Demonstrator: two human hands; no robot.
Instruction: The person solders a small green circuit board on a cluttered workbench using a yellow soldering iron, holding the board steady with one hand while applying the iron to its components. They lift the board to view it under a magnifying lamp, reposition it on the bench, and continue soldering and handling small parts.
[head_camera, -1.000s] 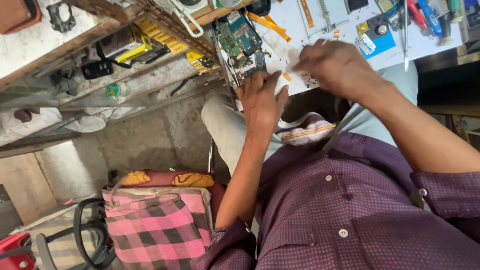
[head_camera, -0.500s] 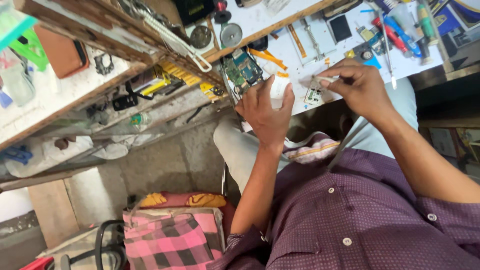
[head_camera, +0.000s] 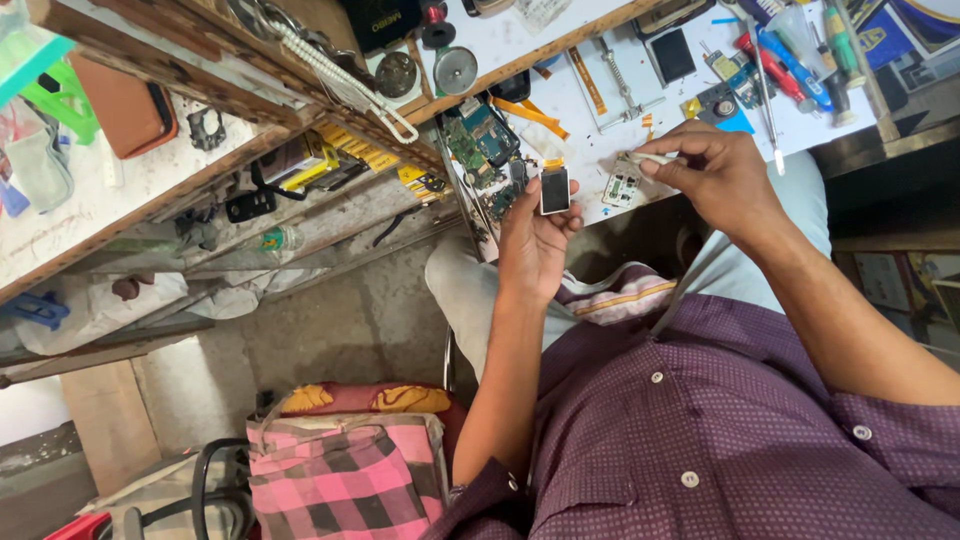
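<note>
Above bench: left hand (head_camera: 530, 250) grip holds small dark-screened module (head_camera: 554, 189), white-framed, upright

**Screens, labels and packages at the bench**

Small display module (head_camera: 554, 189): rectangular, dark screen in a pale frame, pinched upright in the left hand (head_camera: 535, 245) at the bench edge.

Dark square panel (head_camera: 673, 55): flat on the white worktop, black face, thin pale border, well apart from the module.

Yellow labelled box (head_camera: 300, 160): on the shelf under the bench, lying tilted, yellow and black.

Dark pouch with pale print (head_camera: 378, 20): top of view, black, on the worktop's far side.
</note>
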